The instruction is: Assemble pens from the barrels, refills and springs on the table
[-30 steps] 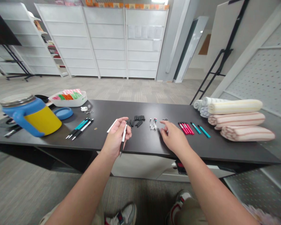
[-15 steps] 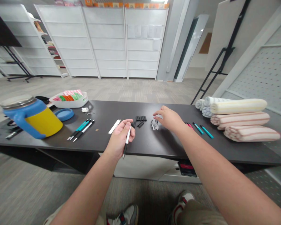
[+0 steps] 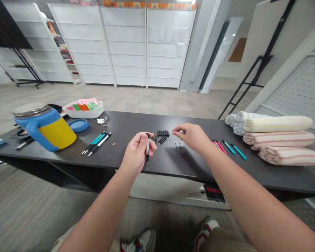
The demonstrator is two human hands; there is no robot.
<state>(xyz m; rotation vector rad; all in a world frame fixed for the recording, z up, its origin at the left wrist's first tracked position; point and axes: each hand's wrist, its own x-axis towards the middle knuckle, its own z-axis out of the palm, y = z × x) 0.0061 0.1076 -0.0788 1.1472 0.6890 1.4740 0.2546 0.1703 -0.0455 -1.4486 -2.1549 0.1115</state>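
My left hand [image 3: 136, 154] is closed round a white and black pen [image 3: 147, 149], held upright over the near part of the black table [image 3: 173, 164]. My right hand [image 3: 191, 136] hovers above a small cluster of white pen parts [image 3: 178, 143], thumb and forefinger pinched on a tiny piece I cannot make out. A group of short black caps [image 3: 162, 134] lies between the two hands. Red pens [image 3: 217, 145] and teal pens [image 3: 235, 148] lie right of my right hand. Assembled teal, black and white pens [image 3: 97, 142] lie to the left.
A yellow jug with a blue handle [image 3: 47, 130] stands at the left, a blue lid [image 3: 78, 125] and a white tray of coloured items [image 3: 84, 108] behind it. Rolled striped towels [image 3: 278, 138] pile at the right end. White shelving lines the far wall.
My left hand turned the pen from slanting down to upright. My right hand moved from the table's near side to the white parts and pinched its fingers. The view shifted slightly.
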